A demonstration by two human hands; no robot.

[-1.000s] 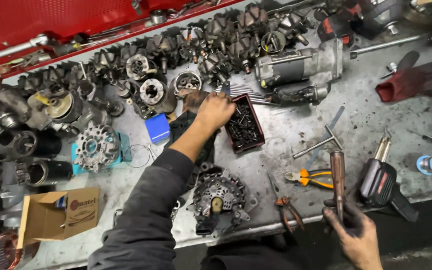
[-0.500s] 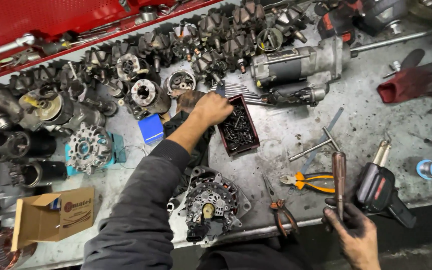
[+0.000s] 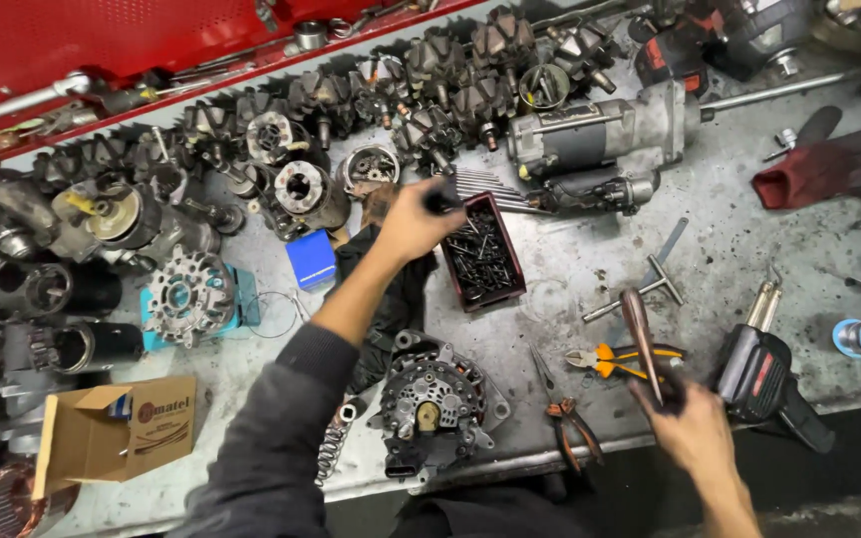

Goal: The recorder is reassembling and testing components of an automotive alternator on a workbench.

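Left arm wears a dark grey long sleeve (image 3: pixel 281 438), pushed up the forearm, cuff bunched. Left hand (image 3: pixel 413 221) is bare, no glove; right hand (image 3: pixel 695 430) bare too, wrist uncovered.

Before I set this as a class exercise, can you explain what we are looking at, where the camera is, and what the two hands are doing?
The picture comes from a camera worn on a person's head, looking down at a grey metal workbench. There is no machine, just two bare hands. The left hand reaches forward over a dark red tray of black screws and pinches a small dark piece; what it is cannot be told. The right hand, near the bench edge, has a grip on a tool with a brown wooden handle. Close to the person lies an alternator. Beside it lie orange-handled pliers, a black soldering gun and a red glove. Rows of dark rotors line the back.
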